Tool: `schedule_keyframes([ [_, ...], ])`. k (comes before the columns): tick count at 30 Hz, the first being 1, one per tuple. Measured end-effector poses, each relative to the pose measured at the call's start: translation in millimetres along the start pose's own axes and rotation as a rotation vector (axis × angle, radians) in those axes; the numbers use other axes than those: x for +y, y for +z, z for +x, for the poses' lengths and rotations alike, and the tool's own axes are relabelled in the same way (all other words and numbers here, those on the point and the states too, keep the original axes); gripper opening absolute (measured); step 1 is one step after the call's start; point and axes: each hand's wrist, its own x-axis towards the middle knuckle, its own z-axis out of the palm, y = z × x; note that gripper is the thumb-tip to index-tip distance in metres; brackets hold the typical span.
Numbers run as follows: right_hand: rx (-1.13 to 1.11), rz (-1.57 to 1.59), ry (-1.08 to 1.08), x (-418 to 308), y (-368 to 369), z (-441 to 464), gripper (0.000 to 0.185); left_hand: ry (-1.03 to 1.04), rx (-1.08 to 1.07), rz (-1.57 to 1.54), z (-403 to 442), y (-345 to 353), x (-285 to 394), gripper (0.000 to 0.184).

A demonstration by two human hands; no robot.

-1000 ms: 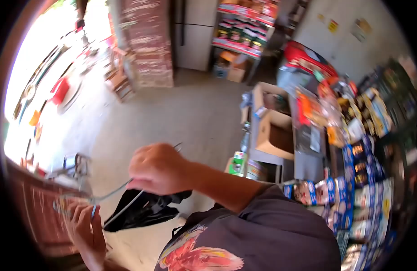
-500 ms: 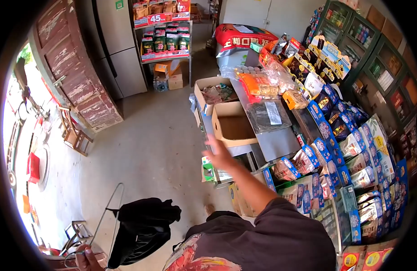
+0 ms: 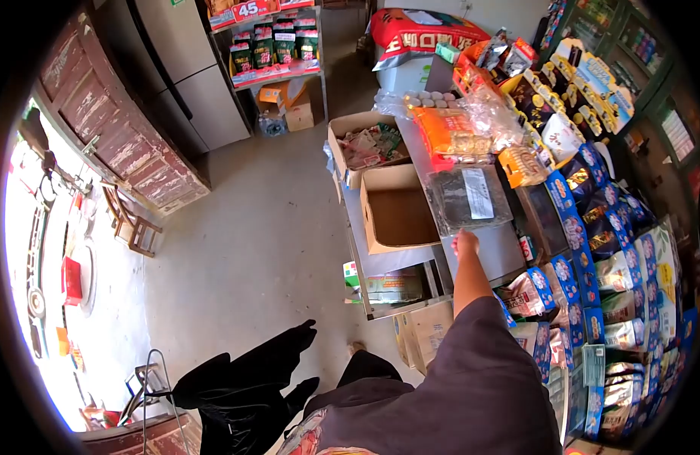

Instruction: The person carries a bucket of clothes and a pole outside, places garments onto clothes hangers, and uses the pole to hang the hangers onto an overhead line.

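Observation:
My right hand (image 3: pixel 465 243) reaches over the counter, its fingers closed at the near edge of a flat dark package in clear plastic (image 3: pixel 460 196) with a white label. The package lies flat on the grey counter top. At the lower left, a black garment (image 3: pixel 232 394) hangs spread out beside a wire hanger (image 3: pixel 147 394). My left hand is outside the picture.
An open cardboard box (image 3: pixel 399 216) stands left of the package, with another box (image 3: pixel 369 144) of small packets behind it. Orange snack bags (image 3: pixel 448 133) and racks of bagged goods (image 3: pixel 623 303) crowd the right. A wooden chair (image 3: pixel 134 227) stands by the door (image 3: pixel 111 114).
My right hand has moved right, from spread fingers near the open box to the package's edge. My left hand has left the picture. The black garment has swung and spread out.

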Motion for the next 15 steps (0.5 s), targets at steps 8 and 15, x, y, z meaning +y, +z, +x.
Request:
schedule_keyframes([
  [8, 0.208, -0.206, 0.104, -10, 18, 58, 0.054, -0.010, 0.040, 0.065, 2, 33, 41, 0.011],
  [15, 0.083, 0.553, -0.086, -62, -14, 20, 0.024, -0.019, 0.038, 0.074, 7, 52, 55, 0.011],
])
